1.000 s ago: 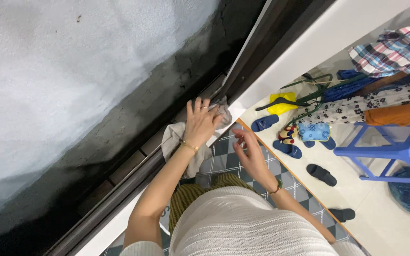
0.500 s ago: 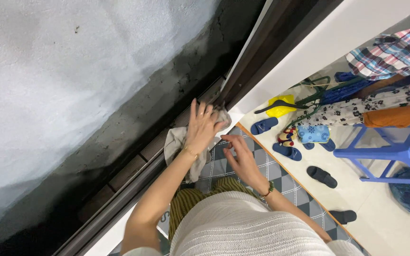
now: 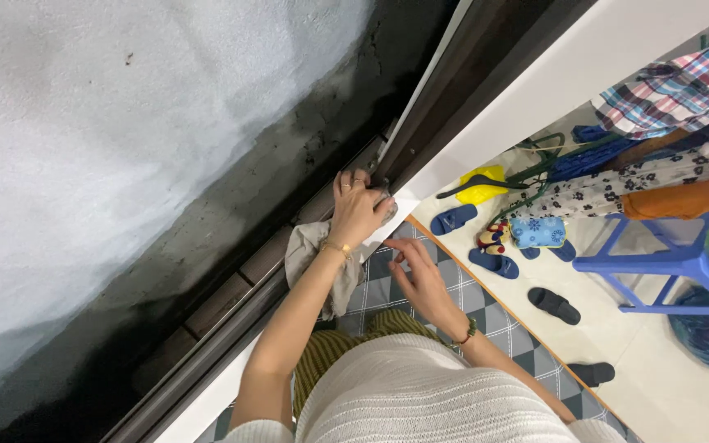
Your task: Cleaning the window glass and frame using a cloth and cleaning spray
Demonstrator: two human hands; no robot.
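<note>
Far left, a pale rough wall [image 3: 108, 131] darkens down towards the dark sliding-door track [image 3: 231, 316]. On that track the left hand [image 3: 357, 209] presses down, its grip closed over a beige cloth [image 3: 315, 258]; the fingers curl into the bunched end at the corner where the track meets the upright door frame [image 3: 445, 90], and the rest of the cloth trails over the sill's edge. Just beside it, the right hand [image 3: 422, 275] hovers above the grey checked mat [image 3: 486, 316], grip open, fingers loosely spread, holding nothing. Further right on the tiled floor [image 3: 658, 377]: blue slippers [image 3: 473, 239], black slippers [image 3: 557, 305], a blue plastic stool [image 3: 666, 264].
</note>
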